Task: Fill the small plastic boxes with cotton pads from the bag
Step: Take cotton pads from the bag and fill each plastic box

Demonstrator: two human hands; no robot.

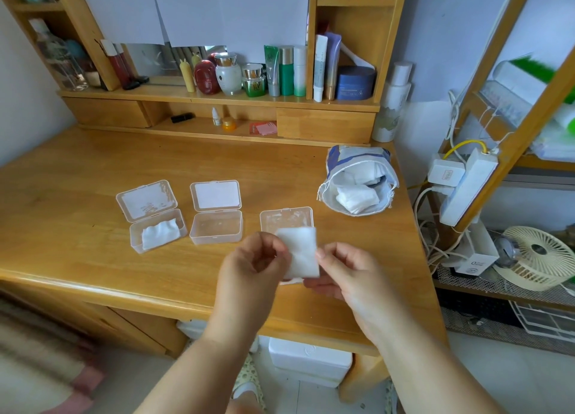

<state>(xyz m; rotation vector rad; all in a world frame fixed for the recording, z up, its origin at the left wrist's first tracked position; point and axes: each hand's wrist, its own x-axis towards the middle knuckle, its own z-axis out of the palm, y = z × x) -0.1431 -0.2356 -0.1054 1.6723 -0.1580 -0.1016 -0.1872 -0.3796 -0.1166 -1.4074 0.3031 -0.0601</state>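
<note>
Three small clear plastic boxes stand open on the wooden desk. The left box (157, 230) holds white cotton pads. The middle box (216, 227) looks empty. Only the lid of the right box (284, 219) shows; its base is hidden behind my hands. Both hands hold a white cotton pad (300, 252) above that box: my left hand (252, 266) pinches its left edge, my right hand (345, 272) pinches its right edge. The open blue-and-white bag (357, 180) lies at the right with more pads inside.
A shelf with cosmetic bottles and jars (249, 74) runs along the back of the desk (77, 177). A white bottle (392, 102) stands behind the bag. A power strip (466, 186), cables and a small fan (539, 258) sit off the desk's right edge.
</note>
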